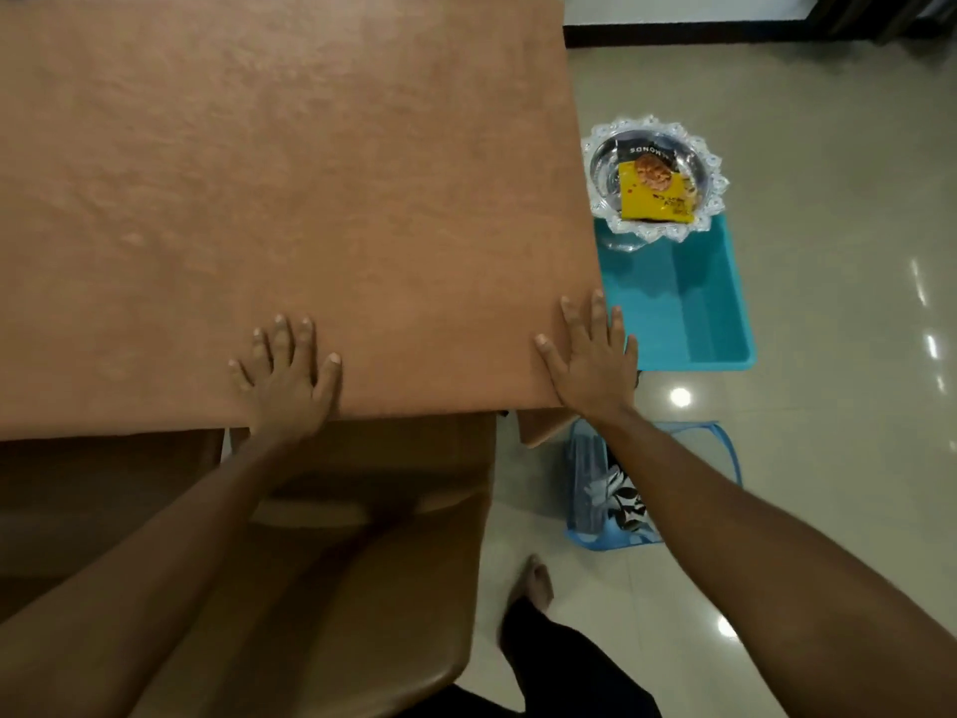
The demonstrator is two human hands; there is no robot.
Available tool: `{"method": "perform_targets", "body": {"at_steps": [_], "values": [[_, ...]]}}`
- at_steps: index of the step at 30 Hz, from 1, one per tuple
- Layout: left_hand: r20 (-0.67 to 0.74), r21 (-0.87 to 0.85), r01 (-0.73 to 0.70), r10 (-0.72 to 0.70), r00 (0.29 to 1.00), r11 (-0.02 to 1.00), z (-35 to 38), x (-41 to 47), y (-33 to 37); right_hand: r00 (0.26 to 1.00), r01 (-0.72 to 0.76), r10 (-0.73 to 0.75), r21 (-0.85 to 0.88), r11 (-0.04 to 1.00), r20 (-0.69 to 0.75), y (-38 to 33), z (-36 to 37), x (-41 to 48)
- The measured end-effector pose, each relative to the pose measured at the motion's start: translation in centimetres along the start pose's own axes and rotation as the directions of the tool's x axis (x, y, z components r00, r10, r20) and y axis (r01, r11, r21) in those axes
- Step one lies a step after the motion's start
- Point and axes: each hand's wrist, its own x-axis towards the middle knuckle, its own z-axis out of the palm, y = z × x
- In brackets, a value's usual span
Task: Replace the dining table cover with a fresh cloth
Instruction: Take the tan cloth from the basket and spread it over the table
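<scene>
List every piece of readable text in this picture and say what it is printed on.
"MONDS", upside down, its start hidden: on the dark packet in the glass bowl.
Yellow packet: dark print, too blurred to read.
Black-and-white cloth in the blue basket: pattern only, no readable words.

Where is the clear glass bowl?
Head view: the clear glass bowl sits right of the brown-clothed table, at the far end of the turquoise plastic tub.

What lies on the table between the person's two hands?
Nothing but bare brown cloth: in the head view, the stretch between the left hand and the right hand, both pressed flat, holds no object.
</scene>
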Motion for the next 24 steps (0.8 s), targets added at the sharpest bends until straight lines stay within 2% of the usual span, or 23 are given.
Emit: {"method": "perform_targets", "body": {"at_steps": [4,7,10,12,15,19,21,24], "values": [[0.101,0.028,-0.073,0.070,0.992,0.997,1.0,-2.3,7.7,1.000,0.011,-0.011,-0.031,0.999,0.011,0.7,0.7,-1.8],[0.170,0.071,-0.232,0.218,0.961,0.970,1.9,-3.4,13.3,1.000,0.015,-0.014,-0.028,1.000,0.020,0.2,0.6,-1.3],[0.196,0.044,-0.409,0.393,0.898,0.912,2.8,-4.1,17.9,0.994,0.107,-0.107,-0.013,0.994,-0.026,-1.2,-0.1,0.4],[0.176,-0.054,-0.435,0.437,0.882,0.899,2.9,-3.7,19.7,0.979,0.199,-0.199,-0.014,0.980,-0.043,-2.6,-0.6,2.2],[0.046,-0.188,-0.423,0.439,0.897,0.886,2.2,-1.3,20.2,0.955,0.298,-0.298,0.013,0.954,0.000,-4.4,-1.1,6.5],[-0.147,-0.198,-0.304,0.278,0.949,0.932,1.2,3.4,17.9,0.958,0.286,-0.286,-0.072,0.955,0.018,-4.0,-0.8,11.1],[-0.139,-0.175,-0.221,0.198,0.970,0.960,0.8,6.1,16.0,0.958,0.284,-0.287,-0.134,0.949,-0.005,-3.6,-1.0,12.3],[-0.036,-0.127,-0.135,0.131,0.991,0.983,0.6,8.3,14.1,0.962,0.266,-0.272,-0.151,0.952,-0.019,-3.3,-1.3,12.9]]}}
